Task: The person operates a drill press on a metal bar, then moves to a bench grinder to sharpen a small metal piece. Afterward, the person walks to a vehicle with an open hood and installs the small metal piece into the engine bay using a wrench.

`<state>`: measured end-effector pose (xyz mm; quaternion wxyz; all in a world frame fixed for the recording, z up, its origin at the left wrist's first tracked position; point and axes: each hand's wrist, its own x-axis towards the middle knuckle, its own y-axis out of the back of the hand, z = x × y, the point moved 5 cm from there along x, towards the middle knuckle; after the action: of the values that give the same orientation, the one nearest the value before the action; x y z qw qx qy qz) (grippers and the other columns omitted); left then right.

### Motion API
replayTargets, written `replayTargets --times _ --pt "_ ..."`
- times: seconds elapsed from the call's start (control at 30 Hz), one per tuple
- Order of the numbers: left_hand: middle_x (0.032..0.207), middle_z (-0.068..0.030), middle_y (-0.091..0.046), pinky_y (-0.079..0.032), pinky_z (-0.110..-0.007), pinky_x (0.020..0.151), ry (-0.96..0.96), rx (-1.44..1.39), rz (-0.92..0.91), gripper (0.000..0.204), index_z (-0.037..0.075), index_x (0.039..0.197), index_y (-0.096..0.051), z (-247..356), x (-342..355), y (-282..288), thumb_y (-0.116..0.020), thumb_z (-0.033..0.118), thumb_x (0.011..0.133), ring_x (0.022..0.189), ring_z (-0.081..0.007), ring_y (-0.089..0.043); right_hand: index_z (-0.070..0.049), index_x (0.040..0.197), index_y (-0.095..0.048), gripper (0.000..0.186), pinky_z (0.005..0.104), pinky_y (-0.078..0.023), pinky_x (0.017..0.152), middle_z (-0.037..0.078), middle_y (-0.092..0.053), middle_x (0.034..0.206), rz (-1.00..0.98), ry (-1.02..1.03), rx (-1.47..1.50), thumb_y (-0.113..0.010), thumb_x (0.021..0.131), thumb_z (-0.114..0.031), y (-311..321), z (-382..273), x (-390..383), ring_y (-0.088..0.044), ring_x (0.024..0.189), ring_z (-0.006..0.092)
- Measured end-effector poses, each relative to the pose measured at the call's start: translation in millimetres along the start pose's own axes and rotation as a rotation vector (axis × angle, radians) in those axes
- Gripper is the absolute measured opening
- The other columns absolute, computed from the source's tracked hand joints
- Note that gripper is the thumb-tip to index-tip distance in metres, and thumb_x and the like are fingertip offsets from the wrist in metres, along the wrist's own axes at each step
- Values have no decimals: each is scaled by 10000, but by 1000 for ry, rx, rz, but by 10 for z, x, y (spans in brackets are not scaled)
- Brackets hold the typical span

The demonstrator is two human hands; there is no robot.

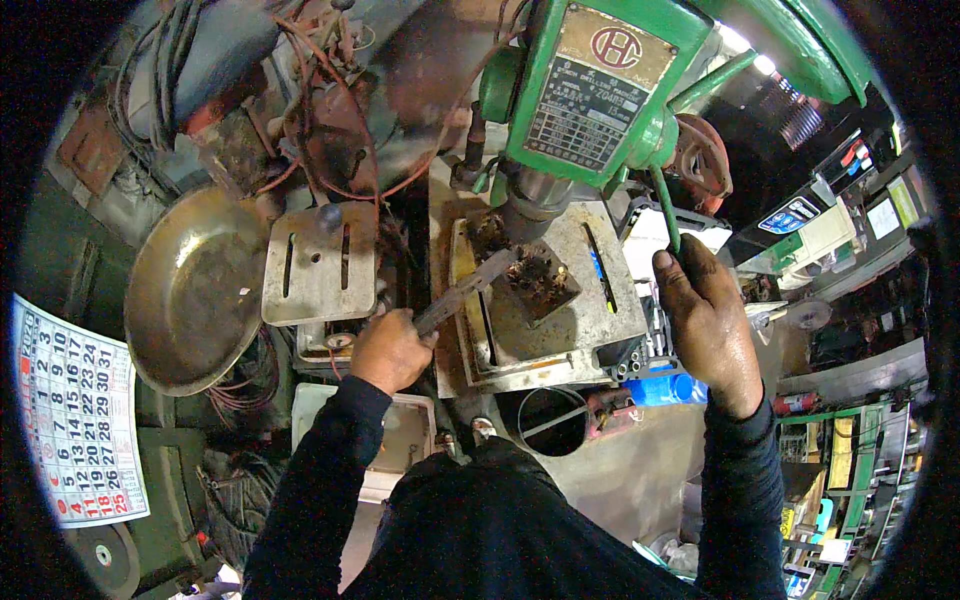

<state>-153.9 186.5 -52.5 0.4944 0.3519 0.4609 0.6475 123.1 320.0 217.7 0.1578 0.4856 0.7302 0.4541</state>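
My left hand [390, 352] is closed around one end of a flat metal bar [462, 292]. The bar slants up and to the right, its far end near a dark block [548, 292] strewn with brownish metal shavings. Both lie over the pale slotted table [610, 318] of a green drill press [572, 105]. Directly above the block hangs the drill chuck [532, 208]; the drill bit's tip cannot be made out. On the right, my right hand [712, 325] is closed on the lower end of the press's green feed lever [666, 205].
A large round metal pan [195, 290] stands to the left, beside a smaller slotted plate [320, 265]. Cables and hoses hang behind them. Below the press table are a dark round bin [552, 420] and a blue container [665, 390]. A calendar [80, 420] hangs far left.
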Motion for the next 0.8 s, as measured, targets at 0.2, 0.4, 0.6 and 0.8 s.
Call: replayTargets --times 0.2,0.4,0.6,0.8 --pt "870 -261 -707 -559 -533 795 20 -27 -48 383 -21 904 -710 77 -12 141 -697 362 888 881 -466 -686 87 1150 -569 406 451 -491 835 296 -639 984 -94 -81 0 -532 1066 -309 -52 64 21 -619 900 426" --pt "852 -259 -705 -563 -526 765 160 -142 -12 371 -4 902 -724 128 -36 294 -712 366 879 847 -463 -687 97 1257 -560 461 456 -495 928 335 -646 1103 -7 -26 12 -541 1059 -318 -66 115 6 -635 1047 471" --pt "779 -256 -672 -552 -537 733 -208 142 -146 427 -12 804 -705 137 27 293 -688 400 918 796 -465 -673 115 1302 -542 505 458 -477 1001 355 -631 1197 -24 -13 13 -545 1054 -325 -36 100 -7 -612 1162 480" --pt "740 -247 -647 -555 -522 714 -64 -21 -108 438 -9 767 -697 2 62 238 -667 391 943 767 -462 -666 93 1251 -564 446 467 -489 959 342 -640 1146 38 -13 -63 -536 1058 -308 -65 61 -16 -626 1104 481"
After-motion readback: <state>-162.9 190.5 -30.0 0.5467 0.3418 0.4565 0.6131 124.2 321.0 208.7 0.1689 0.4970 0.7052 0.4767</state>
